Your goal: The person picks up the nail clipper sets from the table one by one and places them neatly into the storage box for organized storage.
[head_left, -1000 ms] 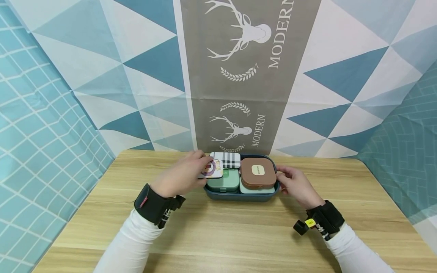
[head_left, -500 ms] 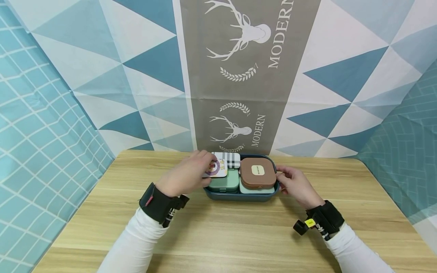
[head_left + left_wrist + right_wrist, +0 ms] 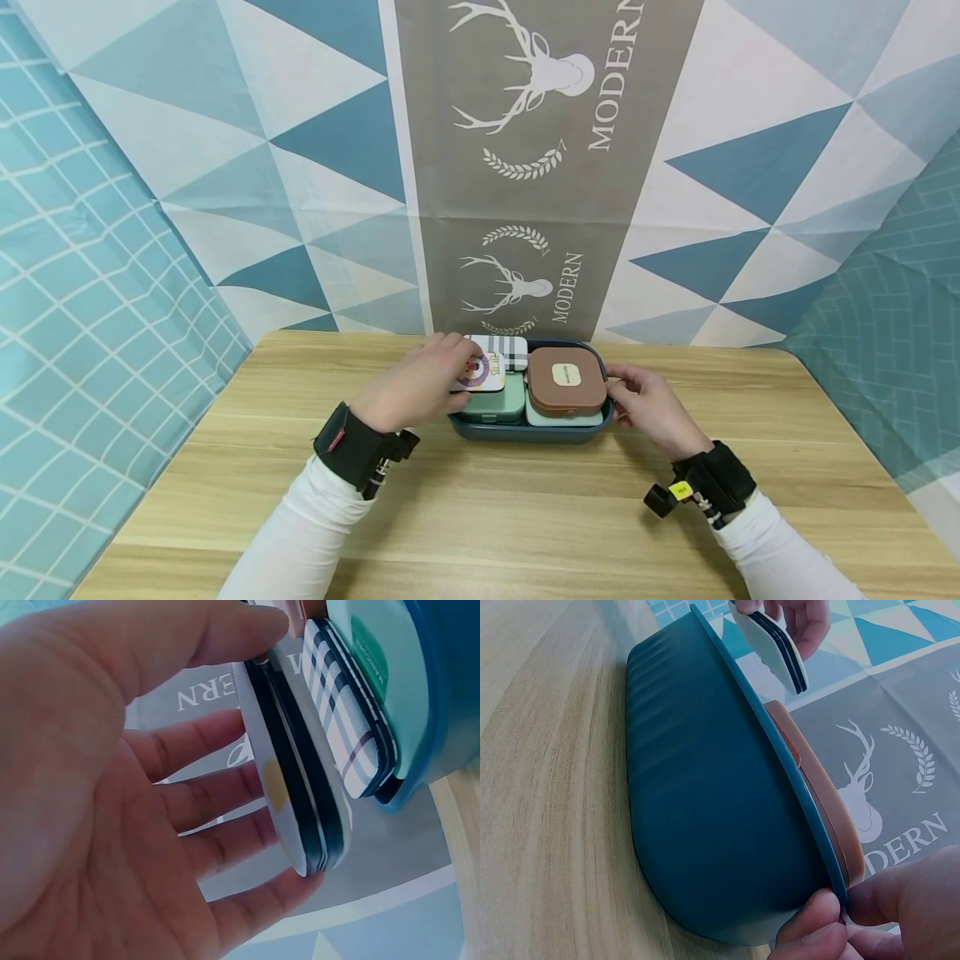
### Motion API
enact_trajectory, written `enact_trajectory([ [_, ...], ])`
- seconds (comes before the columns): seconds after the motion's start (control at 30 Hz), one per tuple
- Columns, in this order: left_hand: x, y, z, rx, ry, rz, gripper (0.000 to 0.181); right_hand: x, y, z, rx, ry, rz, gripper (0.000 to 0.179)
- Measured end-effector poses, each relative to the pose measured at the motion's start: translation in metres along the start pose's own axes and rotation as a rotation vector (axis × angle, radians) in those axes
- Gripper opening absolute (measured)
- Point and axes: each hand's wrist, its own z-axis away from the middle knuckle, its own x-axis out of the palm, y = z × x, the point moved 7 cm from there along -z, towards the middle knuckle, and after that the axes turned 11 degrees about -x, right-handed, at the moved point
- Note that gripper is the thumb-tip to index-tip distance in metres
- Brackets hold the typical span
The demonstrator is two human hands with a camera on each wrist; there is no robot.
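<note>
My left hand (image 3: 420,379) holds a small white flat case (image 3: 483,372) with rounded corners and a cartoon print, thumb on one edge and fingers on the opposite one. In the left wrist view its side shows a dark zip-like band. The case hovers over the left part of a dark blue plastic basket (image 3: 525,432), above a green case (image 3: 510,402) and beside a black-and-white plaid case (image 3: 513,352). My right hand (image 3: 651,408) pinches the basket's right rim between thumb and fingers. A brown square case (image 3: 567,400) lies in the basket's right half, on a pale mint case (image 3: 558,420).
The basket stands on a wooden table (image 3: 525,517) near its back edge. Behind rises a patterned cloth backdrop (image 3: 495,192) with deer heads and triangles. Tiled-print cloth (image 3: 112,333) hangs at the left. Both wrists wear black straps with small cameras.
My left hand has shifted a little to the right with the cartoon-print case, which now covers more of the green and plaid cases. My right hand stays at the basket's rim.
</note>
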Motion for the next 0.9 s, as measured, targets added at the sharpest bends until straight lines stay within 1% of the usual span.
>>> enact_trajectory([
  [0.33, 0.006, 0.003, -0.002, 0.033, 0.003, -0.001, 0.044, 0.001, 0.000, 0.000, -0.003, 0.004, 0.005, 0.042],
  [0.9, 0.016, 0.004, -0.007, 0.061, 0.019, -0.002, 0.042, 0.001, 0.001, 0.000, -0.012, 0.001, 0.002, 0.043],
])
